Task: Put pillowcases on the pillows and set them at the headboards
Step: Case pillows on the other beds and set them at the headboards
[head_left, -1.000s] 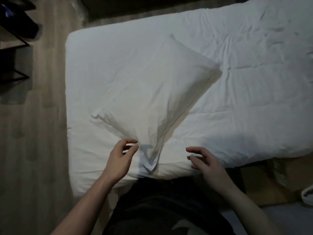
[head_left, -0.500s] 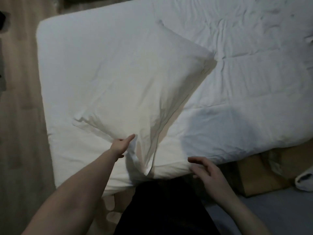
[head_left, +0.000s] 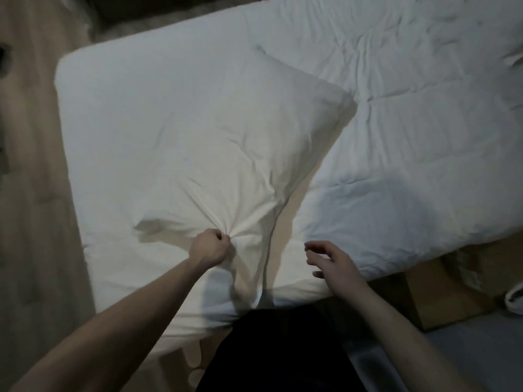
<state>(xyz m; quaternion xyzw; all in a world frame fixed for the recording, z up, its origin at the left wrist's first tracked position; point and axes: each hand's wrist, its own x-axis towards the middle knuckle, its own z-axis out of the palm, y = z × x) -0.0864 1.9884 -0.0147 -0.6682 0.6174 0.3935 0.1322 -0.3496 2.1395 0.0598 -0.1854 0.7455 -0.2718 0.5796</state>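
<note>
One pillow (head_left: 215,142) at frame centre, one bed (head_left: 410,137), two hands, one cardboard box (head_left: 452,284) lower right.

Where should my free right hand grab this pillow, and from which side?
Judging by its pose, take the near loose edge of the pillow, right of where the left hand bunches it. Bring the right hand in from the near side; the slack fabric there pinches easily.

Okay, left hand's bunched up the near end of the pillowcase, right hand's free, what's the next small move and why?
Probably bring the right hand, open and holding nothing, onto the near edge of the pillow beside the left hand. The left hand grips a bunch of fabric alone, so the cloth puckers toward it; a second grip would likely let both hands lift the pillow evenly off the bed.
</note>
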